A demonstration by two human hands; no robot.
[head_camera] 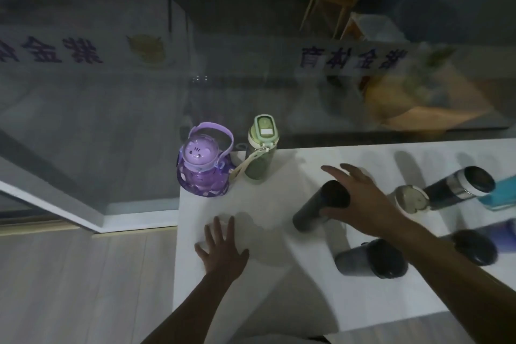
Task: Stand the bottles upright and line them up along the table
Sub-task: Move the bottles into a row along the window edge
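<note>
A dark grey bottle (321, 207) sits on the white bench (279, 301), leaning so that its black cap points up toward the camera; whether its base is flat on the surface cannot be told. The right hand (360, 198) is over its cap, the thumb pressed against the bottle's side and the fingers spread wide above the top, not closed around it. The left hand (220, 248) lies flat on the bench near the left edge, palm down, fingers splayed and holding nothing.

At the far left corner of the bench two bottles stand upright side by side: a purple bottle (202, 170) with a clear domed lid, a cartoon face and a looped handle, and just to its right a green bottle (261, 153) with a flip cap and a pale strap hanging down. They are close together but whether they touch is not clear.

To the right of the grey bottle, a pale-lidded bottle (411, 198) rests beside a dark bottle with a silver band (460, 183), which lies on its side with its cap aimed up and right. A teal object (502, 195) shows at the right edge next to it. Nearer the camera a dark tumbler (371, 258) lies tipped on the bench, partly behind the right forearm, and a black-capped bottle (474, 246) sits blurred beyond the arm at the right.

Past the bench's far edge is a glass pane (251, 78) with mirrored characters, and a pale wooden floor (83, 288) lies to the left.
</note>
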